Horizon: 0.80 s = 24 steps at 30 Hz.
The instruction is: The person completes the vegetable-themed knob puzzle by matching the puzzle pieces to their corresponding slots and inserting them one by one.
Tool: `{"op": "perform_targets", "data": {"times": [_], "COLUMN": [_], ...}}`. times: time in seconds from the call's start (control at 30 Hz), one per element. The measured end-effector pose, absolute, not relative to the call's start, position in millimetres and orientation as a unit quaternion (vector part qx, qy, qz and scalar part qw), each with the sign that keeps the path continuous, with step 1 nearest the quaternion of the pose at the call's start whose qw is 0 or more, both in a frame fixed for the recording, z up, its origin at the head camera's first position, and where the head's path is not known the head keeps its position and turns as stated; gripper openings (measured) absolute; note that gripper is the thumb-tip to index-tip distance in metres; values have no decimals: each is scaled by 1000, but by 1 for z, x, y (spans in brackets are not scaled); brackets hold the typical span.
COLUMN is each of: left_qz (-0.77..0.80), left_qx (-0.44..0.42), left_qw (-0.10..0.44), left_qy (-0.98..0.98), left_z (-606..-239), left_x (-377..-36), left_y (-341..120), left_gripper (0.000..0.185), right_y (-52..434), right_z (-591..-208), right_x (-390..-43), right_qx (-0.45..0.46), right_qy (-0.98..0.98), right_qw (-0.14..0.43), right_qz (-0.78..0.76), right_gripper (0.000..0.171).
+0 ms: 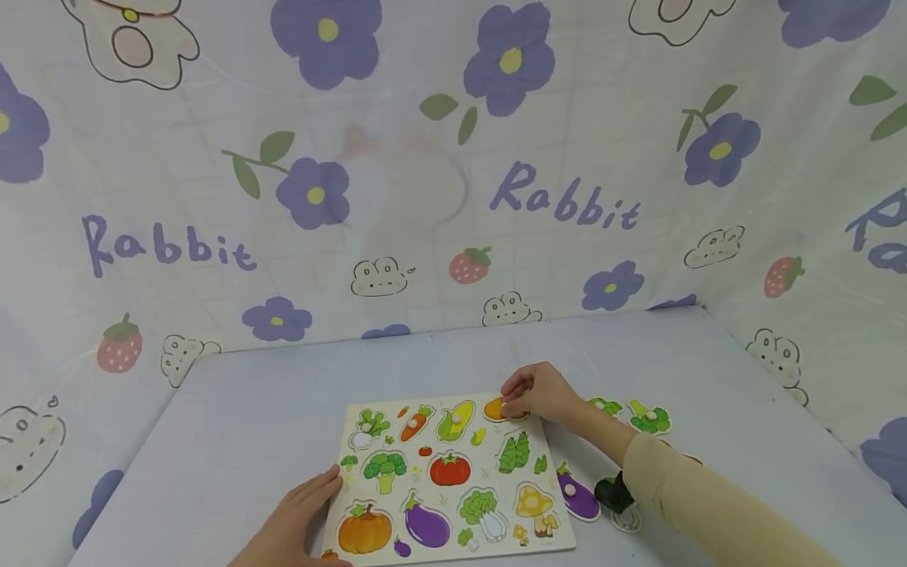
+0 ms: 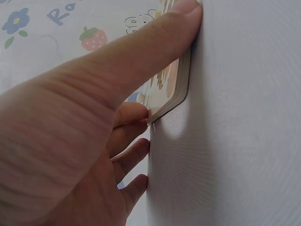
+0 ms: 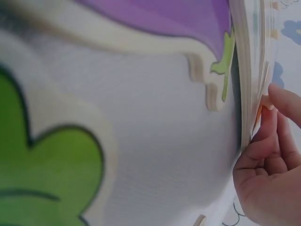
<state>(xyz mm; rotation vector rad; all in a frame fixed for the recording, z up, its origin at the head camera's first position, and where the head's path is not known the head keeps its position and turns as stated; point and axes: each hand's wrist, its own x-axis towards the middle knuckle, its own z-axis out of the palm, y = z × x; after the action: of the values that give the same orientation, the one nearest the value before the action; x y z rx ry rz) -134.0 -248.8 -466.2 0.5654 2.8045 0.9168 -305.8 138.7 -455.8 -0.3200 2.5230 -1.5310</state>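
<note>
Two hands were seen at a puzzle board [image 1: 485, 457], which was laid flat on the white desk [image 1: 212, 441]. The orange piece [image 1: 497, 409] was located at the board's far right corner, partly covered by the right hand [image 1: 542, 391]. Right grip: pinched on that piece's knob [image 3: 266, 101], as shown in the right wrist view. Whether the piece was fully seated could not be told.

The left hand [image 1: 298, 512] was placed at the near left corner. Left grip: spread, fingers rested against the left edge, thumb laid along the near edge.

Along the far row, left of the orange piece, three knobbed pieces were set in the board: radish [image 1: 360, 441], carrot [image 1: 412, 429], corn [image 1: 464, 413]. Nearer rows were taken up by printed pictures, among them a tomato picture [image 1: 449, 471], a pumpkin picture [image 1: 364, 529] and a mushroom picture [image 1: 534, 504].

Loose pieces were scattered right of the board: eggplant piece [image 1: 581, 500] just beside its edge, broccoli piece [image 1: 648, 417] farther off, with a green leafy piece [image 1: 605, 405] near it. A black object [image 1: 615, 494] was seen by the beige sleeve [image 1: 701, 480]; its kind could not be told. The desk was backed by a sheet [image 1: 397, 213] printed with purple flowers, strawberries and "Rabbit".
</note>
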Motion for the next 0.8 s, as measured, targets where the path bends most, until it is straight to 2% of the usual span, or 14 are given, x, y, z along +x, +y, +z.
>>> {"op": "perform_targets", "data": {"times": [0.33, 0.6, 0.8], "left_qz": [299, 324, 321], "left_qx": [191, 177, 183], "left_qw": [61, 88, 83], "left_qy": [933, 925, 926], "left_z": [-464, -462, -464], "left_x": [-135, -135, -136], "left_y": [-247, -248, -248], "left_gripper": [106, 106, 107], "right_y": [137, 133, 133], "right_z": [-455, -457, -458], "right_x": [-304, -304, -307], "right_qx": [-88, -56, -58], "right_qy": [848, 856, 857], "right_qw": [81, 81, 86], "right_qz": [-517, -508, -504], "right_gripper": [21, 21, 21]}}
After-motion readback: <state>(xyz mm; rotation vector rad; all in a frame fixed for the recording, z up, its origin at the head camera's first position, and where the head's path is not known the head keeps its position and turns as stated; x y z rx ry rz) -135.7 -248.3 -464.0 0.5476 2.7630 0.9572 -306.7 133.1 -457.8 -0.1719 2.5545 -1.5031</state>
